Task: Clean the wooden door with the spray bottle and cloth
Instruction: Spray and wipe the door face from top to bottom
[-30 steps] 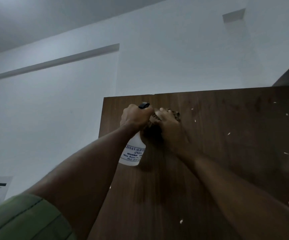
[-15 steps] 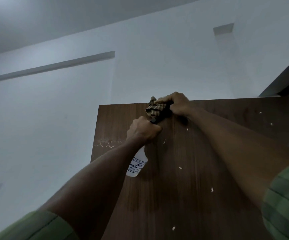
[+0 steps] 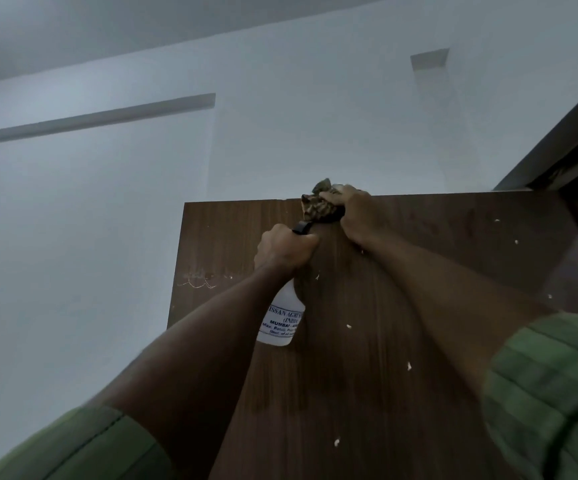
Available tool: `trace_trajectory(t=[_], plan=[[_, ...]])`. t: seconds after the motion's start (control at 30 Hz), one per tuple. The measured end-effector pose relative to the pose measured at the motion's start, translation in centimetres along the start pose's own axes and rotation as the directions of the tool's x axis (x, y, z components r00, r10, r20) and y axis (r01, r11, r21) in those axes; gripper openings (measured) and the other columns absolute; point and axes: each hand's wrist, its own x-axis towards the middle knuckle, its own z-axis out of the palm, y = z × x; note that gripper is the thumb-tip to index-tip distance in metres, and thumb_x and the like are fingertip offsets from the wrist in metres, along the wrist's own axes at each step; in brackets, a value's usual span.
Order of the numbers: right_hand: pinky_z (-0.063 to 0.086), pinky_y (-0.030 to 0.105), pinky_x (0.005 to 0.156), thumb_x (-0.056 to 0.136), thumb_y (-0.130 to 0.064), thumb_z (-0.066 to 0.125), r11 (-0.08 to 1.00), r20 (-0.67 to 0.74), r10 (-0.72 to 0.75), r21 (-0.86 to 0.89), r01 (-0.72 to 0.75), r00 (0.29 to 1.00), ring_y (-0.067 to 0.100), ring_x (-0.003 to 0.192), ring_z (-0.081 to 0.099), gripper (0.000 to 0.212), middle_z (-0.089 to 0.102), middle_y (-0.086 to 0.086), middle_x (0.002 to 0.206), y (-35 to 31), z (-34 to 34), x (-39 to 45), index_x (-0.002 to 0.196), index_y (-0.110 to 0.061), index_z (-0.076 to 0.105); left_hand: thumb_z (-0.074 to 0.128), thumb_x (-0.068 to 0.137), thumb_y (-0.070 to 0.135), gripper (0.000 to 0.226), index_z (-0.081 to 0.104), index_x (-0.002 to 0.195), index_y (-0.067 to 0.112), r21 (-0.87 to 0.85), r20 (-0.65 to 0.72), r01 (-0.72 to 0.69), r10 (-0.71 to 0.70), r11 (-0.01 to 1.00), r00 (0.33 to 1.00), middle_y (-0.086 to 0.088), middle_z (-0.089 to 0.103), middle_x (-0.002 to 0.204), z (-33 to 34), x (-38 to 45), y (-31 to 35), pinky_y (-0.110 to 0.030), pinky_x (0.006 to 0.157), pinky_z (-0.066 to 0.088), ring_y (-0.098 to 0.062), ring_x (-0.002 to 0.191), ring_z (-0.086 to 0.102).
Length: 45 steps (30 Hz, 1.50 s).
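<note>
Wiping: soft, crumpled striped cloth [image 3: 318,207], clutched by right hand [image 3: 355,216], at brown wooden door [image 3: 367,341] top edge.
Spraying: light white plastic spray bottle [image 3: 282,320], neck clenched in left hand [image 3: 286,249].

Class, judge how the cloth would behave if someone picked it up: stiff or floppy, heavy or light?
Probably floppy: the cloth bunches into folds under the right hand. Likely light, since that hand alone presses it at the door top.

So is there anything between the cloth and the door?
Nothing visible. The right hand presses the cloth straight against the door at its top edge. The left hand holds the spray bottle lower down, beside the cloth and not under it.
</note>
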Motion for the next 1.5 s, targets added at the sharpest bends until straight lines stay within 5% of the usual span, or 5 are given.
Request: trace_trajectory(t=[0.67, 0.87, 1.07, 1.3, 1.5], plan=[[0.034, 0.064, 0.115, 0.065, 0.023, 0.053, 0.914, 0.146, -0.379, -0.096, 0.394, 0.914, 0.051, 0.137, 0.048, 0.079, 0.054, 0.027, 0.146, 5.3, 0.4, -8.8, 0.135, -0.009, 0.067, 0.071, 0.089, 0.052, 0.038, 0.076, 0.098, 0.016, -0.017, -0.076, 0.027, -0.029, 0.999, 0.997, -0.004, 0.077, 0.089, 3.8, 0.2, 3.9, -0.046, 0.08, 0.067, -0.023, 0.081, 0.077], [0.032, 0.041, 0.117, 0.097, 0.008, 0.041, 0.996, -0.042, 0.017, -0.081, -0.021, 0.999, 0.037, 0.142, 0.043, 0.061, 0.047, 0.014, 0.156, 5.8, -3.7, -1.3, 0.147, -0.022, 0.057, 0.07, 0.081, 0.049, 0.034, 0.076, 0.09, 0.016, -0.028, -0.058, -0.013, 0.012, 1.0, 0.998, -0.007, 0.079, 0.085, 5.0, 0.2, 5.3, -0.049, 0.078, 0.065, -0.026, 0.079, 0.078], [0.041, 0.061, 0.112, 0.055, 0.029, 0.056, 0.929, 0.094, -0.353, -0.08, 0.361, 0.931, 0.048, 0.133, 0.053, 0.088, 0.057, 0.024, 0.144, 8.4, -1.9, -9.5, 0.132, -0.011, 0.07, 0.071, 0.091, 0.051, 0.038, 0.075, 0.102, 0.015, -0.008, -0.026, 0.008, -0.008, 1.0, 1.0, -0.005, 0.077, 0.09, 6.1, -0.1, 5.2, -0.04, 0.075, 0.063, -0.022, 0.08, 0.075], [0.031, 0.046, 0.12, 0.095, 0.002, 0.04, 0.983, 0.05, -0.048, -0.174, 0.056, 0.998, 0.039, 0.143, 0.041, 0.058, 0.045, 0.017, 0.157, 8.5, -5.9, -2.8, 0.148, -0.017, 0.056, 0.066, 0.075, 0.047, 0.039, 0.078, 0.09, 0.013, -0.099, -0.017, 0.005, -0.007, 0.995, 1.0, -0.008, 0.08, 0.084, 8.0, -0.5, 7.6, -0.048, 0.076, 0.066, -0.028, 0.075, 0.079], [0.043, 0.062, 0.108, 0.083, -0.01, 0.032, 0.897, 0.074, -0.394, -0.185, 0.401, 0.916, 0.05, 0.13, 0.054, 0.059, 0.059, 0.026, 0.14, 11.2, -3.7, -10.2, 0.129, -0.004, 0.067, 0.071, 0.092, 0.047, 0.034, 0.076, 0.099, 0.014, -0.066, 0.022, -0.018, 0.02, 0.998, 1.0, -0.003, 0.077, 0.087, 10.0, -0.1, 8.2, -0.034, 0.068, 0.061, -0.016, 0.072, 0.072]])
